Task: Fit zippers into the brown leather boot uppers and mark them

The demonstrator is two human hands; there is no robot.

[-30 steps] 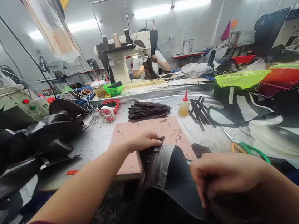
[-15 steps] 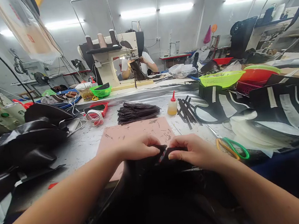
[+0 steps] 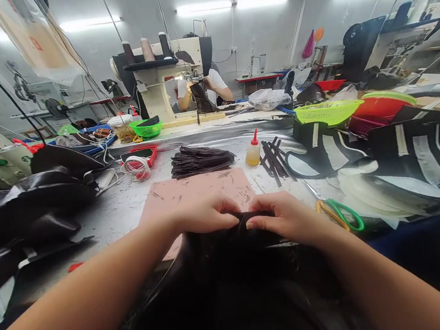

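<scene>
Dark, smooth sheet material (image 3: 232, 269) fills the lower middle of the view, its upper edge pinched by both hands. My left hand (image 3: 213, 213) grips that edge between thumb and fingers. Close beside it, my right hand (image 3: 271, 215) pinches the same edge, thumb on the near side. The edge looks joined or overlapped between the two thumbs. A pink board (image 3: 198, 187) lies behind the hands, partly covered by them. Beyond it rests a bundle of dark strips (image 3: 202, 160), with a red-tipped glue bottle (image 3: 253, 150) to its right.
Scissors (image 3: 340, 214) with green and orange handles lie at right, near stacked pale pieces (image 3: 360, 191). Black pieces (image 3: 36, 196) are heaped at left. A red tray (image 3: 143, 155) holds a phone. Across the bench, a person (image 3: 215, 86) works at a sewing machine (image 3: 158, 82).
The gap that showed between the dark edges at my thumbs has closed. My hands have come slightly nearer each other, and the camera view has shifted a little.
</scene>
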